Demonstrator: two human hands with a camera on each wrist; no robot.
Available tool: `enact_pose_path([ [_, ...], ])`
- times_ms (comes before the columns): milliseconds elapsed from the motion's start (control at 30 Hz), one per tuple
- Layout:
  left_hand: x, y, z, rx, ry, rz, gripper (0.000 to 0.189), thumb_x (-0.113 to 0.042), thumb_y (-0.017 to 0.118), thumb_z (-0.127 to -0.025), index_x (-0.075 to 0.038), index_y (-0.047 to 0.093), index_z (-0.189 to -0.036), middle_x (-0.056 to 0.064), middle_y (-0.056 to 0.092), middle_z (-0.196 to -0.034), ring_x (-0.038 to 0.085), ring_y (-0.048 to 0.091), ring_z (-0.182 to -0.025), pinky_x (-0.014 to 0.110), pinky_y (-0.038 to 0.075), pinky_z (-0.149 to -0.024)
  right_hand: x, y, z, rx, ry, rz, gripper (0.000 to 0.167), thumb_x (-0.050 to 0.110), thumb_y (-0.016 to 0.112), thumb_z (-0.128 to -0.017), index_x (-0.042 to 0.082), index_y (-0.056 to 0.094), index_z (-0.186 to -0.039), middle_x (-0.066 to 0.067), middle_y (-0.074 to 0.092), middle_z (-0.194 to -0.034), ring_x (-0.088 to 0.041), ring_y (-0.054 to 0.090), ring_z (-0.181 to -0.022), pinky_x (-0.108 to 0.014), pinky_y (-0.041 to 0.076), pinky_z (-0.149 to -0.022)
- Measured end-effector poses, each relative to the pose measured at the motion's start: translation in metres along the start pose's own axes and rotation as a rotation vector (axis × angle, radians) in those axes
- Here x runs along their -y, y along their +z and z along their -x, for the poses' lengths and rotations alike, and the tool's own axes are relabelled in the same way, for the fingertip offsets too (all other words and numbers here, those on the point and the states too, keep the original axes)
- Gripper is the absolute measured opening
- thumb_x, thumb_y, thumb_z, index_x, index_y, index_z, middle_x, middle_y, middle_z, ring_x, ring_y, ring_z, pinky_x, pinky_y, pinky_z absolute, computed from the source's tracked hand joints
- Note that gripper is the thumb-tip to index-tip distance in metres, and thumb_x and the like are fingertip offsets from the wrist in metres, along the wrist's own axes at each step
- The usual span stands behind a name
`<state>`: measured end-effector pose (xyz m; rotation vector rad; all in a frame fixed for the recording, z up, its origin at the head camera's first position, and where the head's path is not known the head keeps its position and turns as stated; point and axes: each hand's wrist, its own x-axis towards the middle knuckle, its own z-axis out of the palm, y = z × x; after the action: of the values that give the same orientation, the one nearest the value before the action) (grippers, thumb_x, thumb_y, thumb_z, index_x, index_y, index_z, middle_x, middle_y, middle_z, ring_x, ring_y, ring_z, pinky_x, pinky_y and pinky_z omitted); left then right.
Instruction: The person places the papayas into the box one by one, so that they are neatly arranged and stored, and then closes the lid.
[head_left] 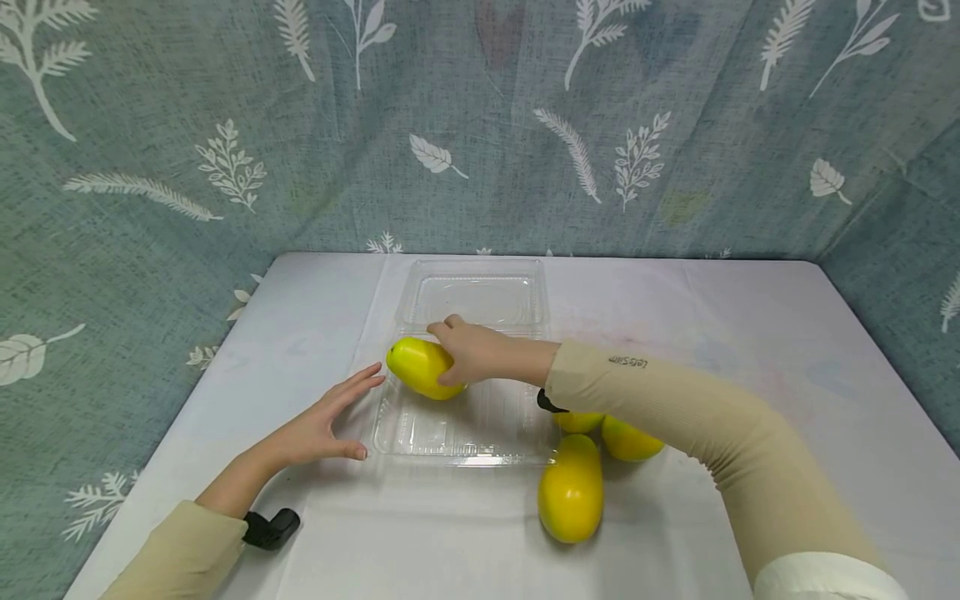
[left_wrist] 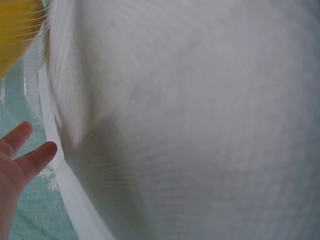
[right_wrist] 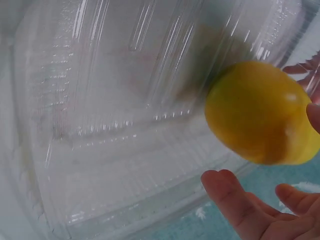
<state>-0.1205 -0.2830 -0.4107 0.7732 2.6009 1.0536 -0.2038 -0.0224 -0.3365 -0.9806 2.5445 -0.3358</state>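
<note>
A glossy yellow-green mango (head_left: 420, 367) lies at the left side of a clear plastic clamshell box (head_left: 480, 433), whose lid (head_left: 476, 296) is folded back. Around the mango's right end is my right hand (head_left: 480, 352), thumb and fingers spread; the right wrist view shows a gap between the fingertips (right_wrist: 215, 182) and the mango (right_wrist: 260, 115). My left hand (head_left: 330, 425) reaches to the box's left edge with fingers apart, holding nothing. In the left wrist view, part of the mango (left_wrist: 17, 32) shows beyond that hand (left_wrist: 17, 167).
A yellow mango (head_left: 572, 492) lies just right of the box's front corner. Two more mangoes, one of them (head_left: 630, 440) farther right, are partly hidden by my right forearm. A white cloth covers the table (head_left: 420, 533); a patterned curtain (head_left: 480, 150) hangs behind.
</note>
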Motion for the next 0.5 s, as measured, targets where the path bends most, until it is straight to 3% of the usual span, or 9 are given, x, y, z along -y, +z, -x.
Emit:
enact_pose_path([
  [200,0.0,0.0,0.0,-0.005,0.008,-0.014,0.094,-0.024,0.079,-0.067,-0.011,0.027,-0.144,0.009,0.01,-0.154,0.044,0.012,-0.135,0.071,0.019,-0.095,-0.006,-0.007,0.006,-0.002,0.017,-0.023,0.076,0.034,0.066,-0.083,0.01,0.025,-0.144,-0.014,0.032,-0.142,-0.027,0.048,-0.118,-0.036,0.042,-0.097],
  [500,-0.001,0.001,0.001,-0.009,0.011,-0.011,0.094,-0.02,0.079,-0.067,-0.016,0.026,-0.145,0.004,0.01,-0.154,0.038,0.012,-0.136,0.07,0.019,-0.096,-0.015,-0.016,0.022,-0.005,0.025,-0.08,0.073,0.033,0.064,-0.085,0.013,0.025,-0.144,-0.012,0.03,-0.144,-0.026,0.048,-0.118,-0.037,0.041,-0.097],
])
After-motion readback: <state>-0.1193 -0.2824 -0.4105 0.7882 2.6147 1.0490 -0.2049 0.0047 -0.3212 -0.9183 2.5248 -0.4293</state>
